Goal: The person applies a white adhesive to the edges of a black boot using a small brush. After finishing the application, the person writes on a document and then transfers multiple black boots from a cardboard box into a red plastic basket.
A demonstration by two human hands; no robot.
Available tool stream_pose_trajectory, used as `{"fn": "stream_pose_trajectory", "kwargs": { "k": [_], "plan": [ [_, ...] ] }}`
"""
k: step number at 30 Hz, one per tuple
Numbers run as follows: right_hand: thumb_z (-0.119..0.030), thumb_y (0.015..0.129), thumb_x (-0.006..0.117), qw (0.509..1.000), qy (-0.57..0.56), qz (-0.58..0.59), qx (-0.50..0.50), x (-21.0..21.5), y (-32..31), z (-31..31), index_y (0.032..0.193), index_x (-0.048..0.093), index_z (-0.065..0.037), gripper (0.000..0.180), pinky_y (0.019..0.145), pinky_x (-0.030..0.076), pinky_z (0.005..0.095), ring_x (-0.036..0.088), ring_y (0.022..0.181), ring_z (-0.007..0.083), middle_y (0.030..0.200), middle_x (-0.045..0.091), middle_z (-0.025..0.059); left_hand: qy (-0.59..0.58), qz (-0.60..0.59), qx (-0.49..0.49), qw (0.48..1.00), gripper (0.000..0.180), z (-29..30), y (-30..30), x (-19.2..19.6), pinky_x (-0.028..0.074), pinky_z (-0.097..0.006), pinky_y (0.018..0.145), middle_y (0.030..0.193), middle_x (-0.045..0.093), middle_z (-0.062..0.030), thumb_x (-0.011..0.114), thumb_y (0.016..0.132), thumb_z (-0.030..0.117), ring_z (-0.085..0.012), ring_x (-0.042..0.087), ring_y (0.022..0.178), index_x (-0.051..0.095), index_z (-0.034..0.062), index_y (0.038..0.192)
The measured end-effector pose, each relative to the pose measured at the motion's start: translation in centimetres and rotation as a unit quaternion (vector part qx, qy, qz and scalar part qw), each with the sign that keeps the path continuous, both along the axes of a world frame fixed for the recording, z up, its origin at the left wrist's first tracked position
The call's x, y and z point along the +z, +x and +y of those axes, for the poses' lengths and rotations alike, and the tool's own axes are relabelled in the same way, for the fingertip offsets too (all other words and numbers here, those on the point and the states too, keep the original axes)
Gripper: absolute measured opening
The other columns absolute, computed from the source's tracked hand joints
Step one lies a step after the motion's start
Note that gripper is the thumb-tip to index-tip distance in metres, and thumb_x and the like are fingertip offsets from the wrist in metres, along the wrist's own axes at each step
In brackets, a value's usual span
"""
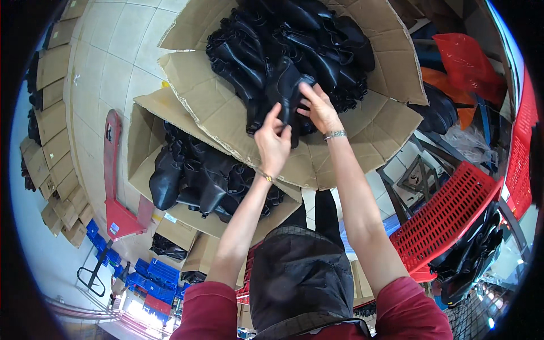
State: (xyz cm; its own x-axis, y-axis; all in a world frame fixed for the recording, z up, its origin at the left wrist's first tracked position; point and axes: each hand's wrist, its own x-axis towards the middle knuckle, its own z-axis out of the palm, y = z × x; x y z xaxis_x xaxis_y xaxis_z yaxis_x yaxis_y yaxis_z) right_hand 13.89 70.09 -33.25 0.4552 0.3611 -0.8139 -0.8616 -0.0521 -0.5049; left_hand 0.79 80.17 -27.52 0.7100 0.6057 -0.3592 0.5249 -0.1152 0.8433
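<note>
A black leather-like shoe upper [283, 80] is between my hands, over a big open cardboard box [215, 107]. My left hand [273, 148] has its thumb and fingers closed at the near, narrow end of the upper. Along its right edge, my right hand [322, 112] grips it with curled fingers. Under and beyond it lies a heap of similar black uppers [334, 48], tightly stacked in the box. My fingertips partly hide the edges of the held piece.
A second cardboard box [144, 150] with more black uppers [212, 190] stands at the near left. Farther left is a red pallet jack [116, 204]. To the right are a red perforated crate [447, 212] and a red plastic bag [467, 65]. Stacked cartons [54, 107] line the far left.
</note>
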Motion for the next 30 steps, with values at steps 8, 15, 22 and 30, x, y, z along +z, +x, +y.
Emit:
{"fn": "stream_pose_trajectory", "kwargs": {
  "k": [8, 15, 22, 30],
  "plan": [
    [-0.009, 0.078, 0.081, 0.995, -0.088, -0.052, -0.009, -2.4, -0.6, -2.9, 0.105, 0.073, -0.007, 0.029, 0.072, 0.047, 0.0243, 0.065, 0.078, 0.0095, 0.089, 0.074, -0.0017, -0.082, 0.137, -0.082, 0.984, 0.045, 3.5, -1.1, -1.5, 0.052, -0.028, 0.065, 0.078, 0.070, -0.0046, 0.082, 0.085, 0.029, -0.0119, 0.064, 0.067, 0.072, 0.0107, 0.124],
    [0.001, 0.075, 0.076, 0.927, -0.104, -0.320, 0.165, -1.4, -4.5, -4.0, 0.107, 0.075, -0.005, 0.032, 0.073, 0.047, 0.0270, 0.060, 0.082, 0.0131, 0.093, 0.064, 0.0030, -0.074, 0.059, -0.010, 0.996, 0.062, 8.1, 6.1, -9.9, 0.056, -0.038, 0.086, 0.111, 0.072, -0.0178, 0.078, 0.085, 0.029, -0.0284, 0.072, 0.092, 0.058, -0.0002, 0.136],
    [-0.001, 0.072, 0.075, 0.864, -0.140, -0.433, 0.215, 0.8, -2.5, -0.3, 0.098, 0.074, -0.005, 0.026, 0.085, 0.052, 0.0389, 0.066, 0.092, 0.0337, 0.094, 0.067, 0.0147, 0.350, 0.071, -0.202, 0.912, 0.064, 9.5, 15.2, -9.9, 0.052, -0.047, 0.091, 0.122, 0.056, -0.0162, 0.085, 0.071, 0.010, -0.0396, 0.057, 0.113, 0.060, 0.0275, 0.127],
    [-0.002, 0.070, 0.071, 0.858, -0.163, -0.474, 0.109, 11.7, -7.3, -2.7, 0.092, 0.071, -0.008, 0.023, 0.088, 0.050, 0.0427, 0.059, 0.098, 0.0329, 0.095, 0.063, 0.0110, 0.462, -0.020, -0.451, 0.763, 0.032, 12.1, 10.7, -0.4, 0.051, -0.044, 0.090, 0.115, 0.067, -0.0136, 0.078, 0.079, 0.014, -0.0335, 0.062, 0.109, 0.072, 0.0122, 0.110]
  ]
}}
